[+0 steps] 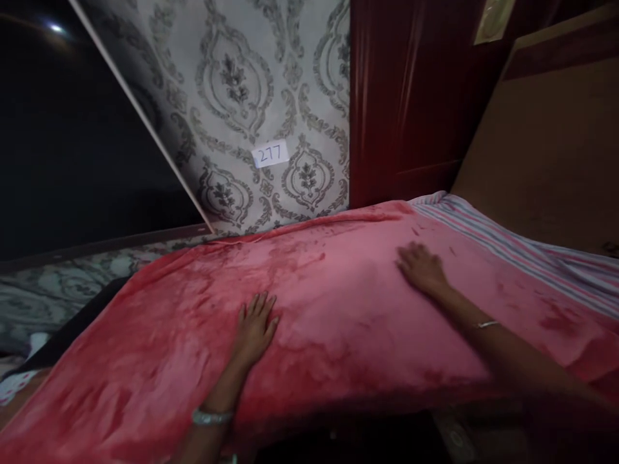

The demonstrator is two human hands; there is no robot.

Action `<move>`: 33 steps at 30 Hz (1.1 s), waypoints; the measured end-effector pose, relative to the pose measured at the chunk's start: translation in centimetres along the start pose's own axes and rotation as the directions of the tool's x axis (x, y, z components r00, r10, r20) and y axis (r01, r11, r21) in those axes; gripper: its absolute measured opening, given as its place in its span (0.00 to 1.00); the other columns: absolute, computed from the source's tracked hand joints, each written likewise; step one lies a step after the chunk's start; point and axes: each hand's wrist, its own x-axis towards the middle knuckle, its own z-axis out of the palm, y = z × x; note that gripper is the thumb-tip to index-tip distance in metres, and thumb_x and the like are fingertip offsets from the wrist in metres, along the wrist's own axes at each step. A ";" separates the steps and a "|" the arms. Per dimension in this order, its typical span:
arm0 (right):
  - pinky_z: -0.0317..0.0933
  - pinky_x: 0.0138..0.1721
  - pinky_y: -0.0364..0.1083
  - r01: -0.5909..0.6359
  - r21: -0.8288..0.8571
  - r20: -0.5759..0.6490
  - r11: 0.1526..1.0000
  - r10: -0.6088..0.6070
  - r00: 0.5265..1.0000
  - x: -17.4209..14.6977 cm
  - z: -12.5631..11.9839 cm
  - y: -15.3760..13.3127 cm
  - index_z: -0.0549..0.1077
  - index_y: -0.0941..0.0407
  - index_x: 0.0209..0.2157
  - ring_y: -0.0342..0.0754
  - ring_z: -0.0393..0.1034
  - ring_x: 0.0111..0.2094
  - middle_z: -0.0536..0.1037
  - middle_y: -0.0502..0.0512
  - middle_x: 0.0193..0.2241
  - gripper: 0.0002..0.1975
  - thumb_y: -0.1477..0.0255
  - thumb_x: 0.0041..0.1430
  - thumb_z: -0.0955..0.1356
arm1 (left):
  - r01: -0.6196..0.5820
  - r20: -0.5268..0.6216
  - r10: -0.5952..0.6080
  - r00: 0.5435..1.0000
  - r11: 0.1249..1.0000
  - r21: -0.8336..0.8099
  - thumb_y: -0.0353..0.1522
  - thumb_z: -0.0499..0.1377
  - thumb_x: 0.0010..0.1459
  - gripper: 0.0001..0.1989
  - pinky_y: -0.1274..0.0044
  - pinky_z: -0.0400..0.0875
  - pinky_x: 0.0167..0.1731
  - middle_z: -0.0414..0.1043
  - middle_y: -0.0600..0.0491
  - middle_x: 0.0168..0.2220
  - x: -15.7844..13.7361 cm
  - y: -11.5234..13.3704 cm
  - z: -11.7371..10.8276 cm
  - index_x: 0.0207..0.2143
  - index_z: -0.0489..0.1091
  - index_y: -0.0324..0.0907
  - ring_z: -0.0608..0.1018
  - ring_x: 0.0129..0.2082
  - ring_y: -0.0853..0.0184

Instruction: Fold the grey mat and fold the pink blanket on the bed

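Both bangled wrists reach forward over a pink plush blanket (309,322) spread across the bed. Left hand (255,330) lies flat, fingers released and splayed, pressing the pile smooth; right hand (422,267) does likewise nearer the striped sheet (507,238). On the damask wallpaper (251,84), a white label (269,154) reads "277".
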 end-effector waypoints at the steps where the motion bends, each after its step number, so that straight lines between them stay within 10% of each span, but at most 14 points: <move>1: 0.53 0.61 0.70 0.099 0.025 0.039 0.995 -0.099 0.994 -1.0 0.3 -2.9 0.65 0.52 0.66 0.64 0.49 0.70 0.56 0.64 0.70 0.29 0.58 0.71 0.53 | 0.000 0.010 0.000 1.000 1.000 -0.004 0.39 0.51 0.69 0.27 0.53 0.50 0.68 0.55 0.45 0.71 -0.1 0.2 -0.1 0.68 0.62 0.46 0.57 0.71 0.53; 8: 0.49 0.65 0.66 0.544 0.184 0.121 0.818 -0.568 0.814 -4.9 1.1 -18.0 0.59 0.48 0.70 0.60 0.47 0.71 0.52 0.59 0.72 0.29 0.57 0.71 0.55 | 0.031 0.054 -0.030 0.998 0.999 -0.030 0.39 0.50 0.69 0.29 0.50 0.47 0.68 0.50 0.45 0.73 -0.8 1.5 -1.0 0.70 0.57 0.45 0.53 0.72 0.51; 18: 0.50 0.65 0.66 0.577 0.107 -0.058 0.810 -0.574 0.817 -6.4 5.0 -19.8 0.64 0.49 0.67 0.58 0.52 0.69 0.59 0.58 0.69 0.28 0.58 0.72 0.54 | -0.324 0.083 0.334 0.939 0.939 -0.120 0.49 0.49 0.69 0.32 0.48 0.45 0.68 0.50 0.48 0.73 1.5 2.9 0.9 0.71 0.52 0.53 0.52 0.73 0.53; 24: 0.52 0.64 0.66 0.592 0.107 -0.076 0.799 -0.587 0.806 -6.2 5.2 -19.4 0.64 0.46 0.67 0.59 0.53 0.69 0.60 0.56 0.69 0.28 0.57 0.71 0.53 | 0.055 0.161 -0.059 0.985 0.998 0.034 0.48 0.45 0.69 0.32 0.51 0.44 0.69 0.51 0.45 0.73 4.9 -6.2 -1.2 0.71 0.54 0.47 0.53 0.72 0.51; 30: 0.53 0.63 0.65 0.597 0.103 -0.077 0.796 -0.592 0.802 -6.2 5.3 -19.3 0.64 0.45 0.67 0.58 0.54 0.68 0.61 0.55 0.69 0.27 0.58 0.71 0.54 | 0.504 0.139 -0.529 0.837 0.844 0.182 0.45 0.44 0.70 0.31 0.48 0.50 0.66 0.50 0.42 0.73 2.2 -17.2 -5.2 0.70 0.55 0.43 0.55 0.72 0.49; 33: 0.53 0.64 0.65 0.589 0.107 -0.064 0.801 -0.586 0.808 -6.2 5.0 -19.5 0.64 0.46 0.67 0.58 0.54 0.68 0.60 0.56 0.69 0.28 0.58 0.71 0.53 | 0.532 -0.048 -0.534 0.844 0.825 0.190 0.44 0.53 0.69 0.26 0.50 0.63 0.60 0.62 0.40 0.66 -0.8 -19.6 -6.7 0.64 0.64 0.42 0.67 0.64 0.50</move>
